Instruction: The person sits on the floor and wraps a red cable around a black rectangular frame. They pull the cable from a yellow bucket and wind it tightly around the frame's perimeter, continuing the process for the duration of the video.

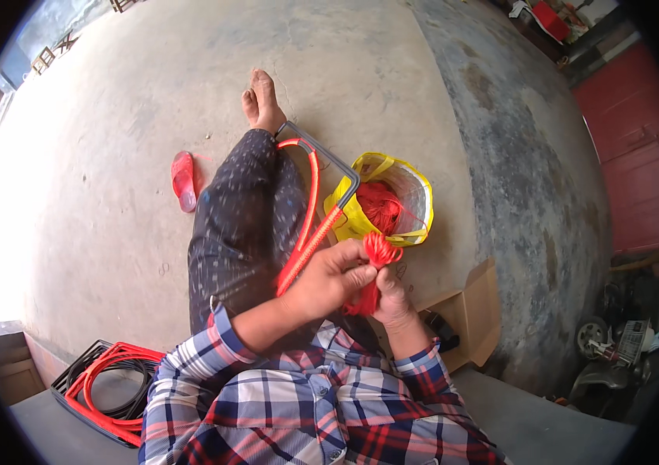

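Both my hands meet over my lap around a bundle of red cord, whose looped top sticks up above the fingers. My left hand pinches the bundle from the left. From the right, my right hand grips it lower down, and loose red strands hang between the two palms. A dark frame partly wrapped in red and orange cord leans across my legs, its lower end hidden behind my left hand. Beyond my hands stands a yellow bag with a silvery lining, holding a heap of red cord.
An open cardboard box sits right of my lap. At lower left, red-and-black wrapped frames lie stacked on a grey surface. A red slipper rests on the concrete floor. A small wheeled vehicle and a red door are at right.
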